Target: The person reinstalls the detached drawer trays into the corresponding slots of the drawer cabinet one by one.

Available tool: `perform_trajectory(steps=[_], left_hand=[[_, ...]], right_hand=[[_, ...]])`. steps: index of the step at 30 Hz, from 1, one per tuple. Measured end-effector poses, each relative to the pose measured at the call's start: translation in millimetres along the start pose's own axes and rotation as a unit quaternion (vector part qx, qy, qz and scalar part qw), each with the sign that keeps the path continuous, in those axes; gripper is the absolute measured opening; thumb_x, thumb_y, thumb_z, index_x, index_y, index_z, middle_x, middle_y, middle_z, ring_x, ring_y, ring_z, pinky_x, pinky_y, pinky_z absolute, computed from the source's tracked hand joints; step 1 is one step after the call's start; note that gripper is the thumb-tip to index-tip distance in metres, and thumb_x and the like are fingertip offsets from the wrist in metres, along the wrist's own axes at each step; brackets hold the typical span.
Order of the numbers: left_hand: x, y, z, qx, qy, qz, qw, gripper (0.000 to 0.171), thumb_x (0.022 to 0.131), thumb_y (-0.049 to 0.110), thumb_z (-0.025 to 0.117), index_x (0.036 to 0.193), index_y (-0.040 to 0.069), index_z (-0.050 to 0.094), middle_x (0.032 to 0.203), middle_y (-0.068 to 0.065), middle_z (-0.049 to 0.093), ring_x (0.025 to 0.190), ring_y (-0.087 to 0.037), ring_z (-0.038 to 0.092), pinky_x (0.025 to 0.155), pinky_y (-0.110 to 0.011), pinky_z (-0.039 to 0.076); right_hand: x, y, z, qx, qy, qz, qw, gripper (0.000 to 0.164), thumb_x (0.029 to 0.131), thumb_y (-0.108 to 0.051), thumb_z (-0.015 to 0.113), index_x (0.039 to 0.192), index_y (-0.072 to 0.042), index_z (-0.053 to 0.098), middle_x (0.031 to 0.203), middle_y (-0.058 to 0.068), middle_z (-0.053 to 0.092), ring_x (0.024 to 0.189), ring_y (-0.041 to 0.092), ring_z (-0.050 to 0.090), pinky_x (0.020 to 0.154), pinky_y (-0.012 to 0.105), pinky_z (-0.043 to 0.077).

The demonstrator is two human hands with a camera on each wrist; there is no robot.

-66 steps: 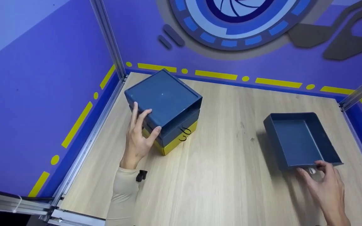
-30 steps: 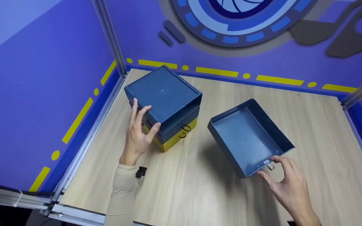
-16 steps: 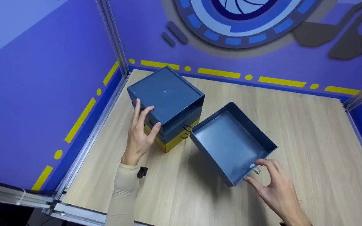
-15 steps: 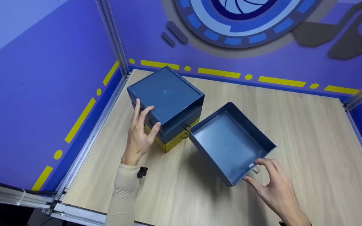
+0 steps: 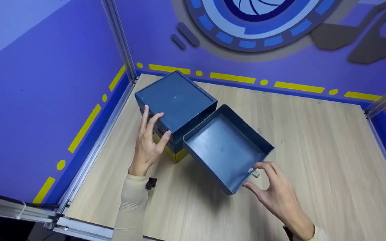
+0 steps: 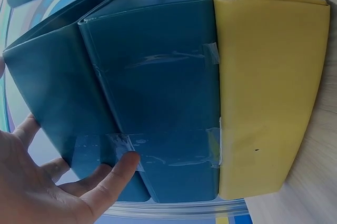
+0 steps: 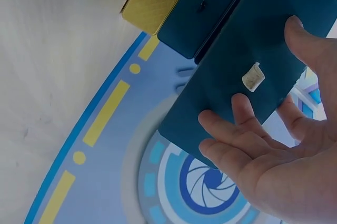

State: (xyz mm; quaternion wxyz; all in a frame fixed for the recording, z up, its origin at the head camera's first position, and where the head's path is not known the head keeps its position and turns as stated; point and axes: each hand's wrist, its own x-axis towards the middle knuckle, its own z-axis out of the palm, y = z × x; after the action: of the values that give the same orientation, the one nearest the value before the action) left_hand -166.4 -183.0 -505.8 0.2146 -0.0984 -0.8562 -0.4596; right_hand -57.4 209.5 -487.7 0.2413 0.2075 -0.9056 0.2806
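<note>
A small stacked drawer chest stands at the back left, dark blue tiers above a yellow bottom tier. Its top tier shows an open slot at the front. My left hand rests spread on the chest's left side, fingertips at the top edge and thumb by the front corner. With thumb and fingers my right hand pinches the front panel of an empty dark blue drawer, around a small whitish pull tab. The drawer's far end overlaps the top slot's front in the head view, hiding the lower loops.
The wooden table runs right and forward of the chest. A purple-blue back wall with yellow dashes and a left side wall stand close behind and beside the chest. Clear tape crosses the tiers' side.
My right hand has carried the drawer leftward from the table's right side, turning it towards the chest, until its far end is at the top slot. My left hand has stayed on the chest.
</note>
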Motion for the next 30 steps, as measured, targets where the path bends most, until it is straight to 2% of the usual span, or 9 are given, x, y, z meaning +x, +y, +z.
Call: perform_trajectory(steps=[9,15,21,26,30], left_hand=[[1.4,-2.4,2.0,-0.005,-0.001,0.005,1.0000,0.056,0.101,0.039,0.066,0.154,0.025,0.054,0.181,-0.005,0.009,0.165,-0.037,0.022,0.122,-0.074,0.029],[0.4,-3.1,0.6,-0.007,0.001,-0.003,1.0000,0.057,0.100,0.039,0.068,0.154,0.027,0.054,0.182,-0.004,0.009,0.165,-0.037,0.020,0.122,-0.076,0.027],[0.4,-4.4,0.6,-0.012,0.008,0.003,0.9999,0.056,0.100,0.037,0.069,0.153,0.027,0.055,0.181,-0.005,0.010,0.165,-0.038,0.021,0.121,-0.077,0.028],[0.6,-5.1,0.5,-0.020,0.005,0.008,0.9998,0.054,0.102,0.036,0.067,0.153,0.026,0.055,0.181,-0.005,0.010,0.165,-0.037,0.020,0.122,-0.076,0.028],[0.4,-5.1,-0.5,-0.022,0.003,0.007,0.9997,0.054,0.101,0.035,0.067,0.154,0.027,0.055,0.181,-0.005,0.009,0.165,-0.037,0.019,0.121,-0.077,0.028]], right_hand=[[8,-4,8,0.002,-0.009,0.003,1.000,0.061,0.069,-0.019,0.101,0.120,-0.008,0.070,0.113,0.003,0.069,0.104,0.022,0.072,0.083,0.023,0.055],[11,-10,16,0.004,-0.018,0.007,1.000,0.060,0.071,-0.020,0.100,0.120,-0.008,0.069,0.114,0.004,0.069,0.107,0.020,0.071,0.082,0.037,0.060],[18,-11,25,0.015,-0.016,0.006,1.000,0.059,0.071,-0.021,0.101,0.120,-0.007,0.070,0.113,0.004,0.069,0.107,0.020,0.071,0.085,0.035,0.058],[23,-11,32,0.020,-0.013,0.008,1.000,0.059,0.072,-0.022,0.100,0.120,-0.007,0.070,0.112,0.006,0.070,0.103,0.022,0.072,0.079,0.041,0.060],[26,-12,36,0.015,-0.010,0.006,1.000,0.059,0.072,-0.024,0.100,0.120,-0.008,0.070,0.112,0.007,0.070,0.100,0.023,0.073,0.076,0.041,0.060]])
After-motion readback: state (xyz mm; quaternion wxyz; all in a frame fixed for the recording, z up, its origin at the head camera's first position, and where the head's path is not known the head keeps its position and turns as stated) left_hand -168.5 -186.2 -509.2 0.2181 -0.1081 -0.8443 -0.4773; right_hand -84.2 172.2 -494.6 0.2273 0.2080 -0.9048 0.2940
